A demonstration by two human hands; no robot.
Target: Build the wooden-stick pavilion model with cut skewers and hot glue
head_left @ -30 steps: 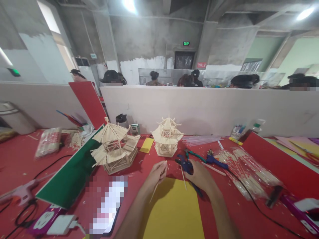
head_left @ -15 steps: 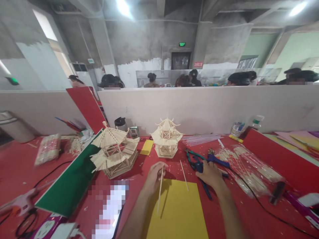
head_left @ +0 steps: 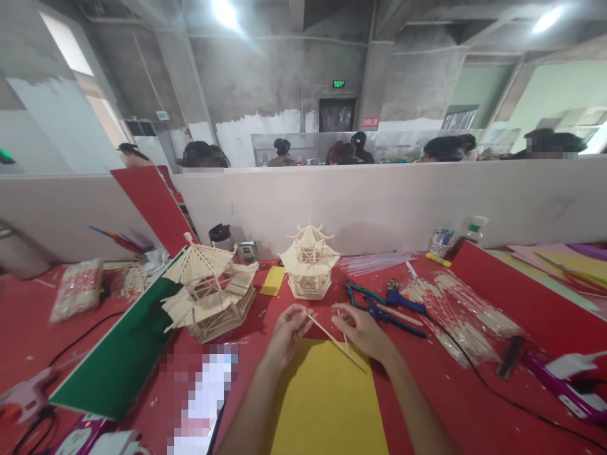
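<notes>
Two pale stick-built pavilion models (head_left: pixel 208 287) (head_left: pixel 309 262) stand finished, far side. My left hand (head_left: pixel 290 327) pinches a thin wooden stick (head_left: pixel 327 333), still loose; right hand (head_left: pixel 365 332) curled, grip unclear.

The red worktop (head_left: pixel 474 417) carries a yellow sheet (head_left: pixel 327 404) at the near edge and a green board (head_left: pixel 123 354) to its left. Behind these stand a larger stick pavilion (head_left: pixel 206 294) and a smaller one (head_left: pixel 308 265), with a small yellow pad (head_left: pixel 272 280) between them. Blue-handled pliers (head_left: pixel 389 309) and clear bags of sticks (head_left: pixel 465 316) lie to the right.
</notes>
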